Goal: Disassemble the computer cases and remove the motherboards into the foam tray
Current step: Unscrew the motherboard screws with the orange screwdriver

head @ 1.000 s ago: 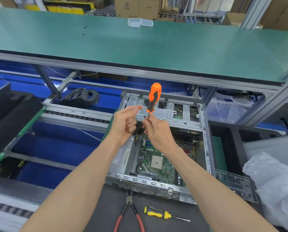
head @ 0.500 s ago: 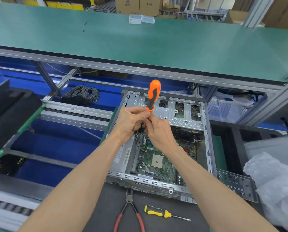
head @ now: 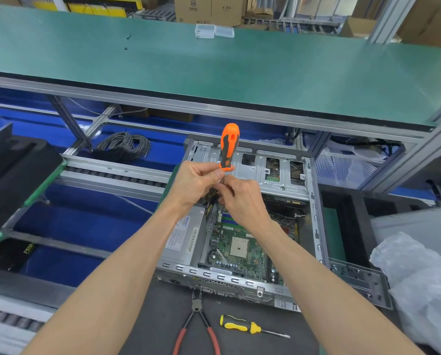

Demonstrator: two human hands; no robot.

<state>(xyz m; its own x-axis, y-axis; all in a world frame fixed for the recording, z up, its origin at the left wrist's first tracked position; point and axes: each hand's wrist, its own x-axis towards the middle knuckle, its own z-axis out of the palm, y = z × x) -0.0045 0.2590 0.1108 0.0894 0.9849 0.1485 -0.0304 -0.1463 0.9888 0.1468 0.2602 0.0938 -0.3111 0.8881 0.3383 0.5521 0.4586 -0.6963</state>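
You held the orange-and-black-handled screwdriver (head: pixel 229 147) upright, handle up, above the open grey metal computer case (head: pixel 314 201); your left hand (head: pixel 197 181) and right hand (head: pixel 242 198) pinched its shaft. The green motherboard (head: pixel 242 249) lay below.

The case (head: pixel 242 221), bare grey steel, lies open on its side on the dark mat. The green motherboard (head: pixel 240 249) sits flat inside, its pale square socket facing up, beside a boxed grey power supply (head: pixel 185 238).
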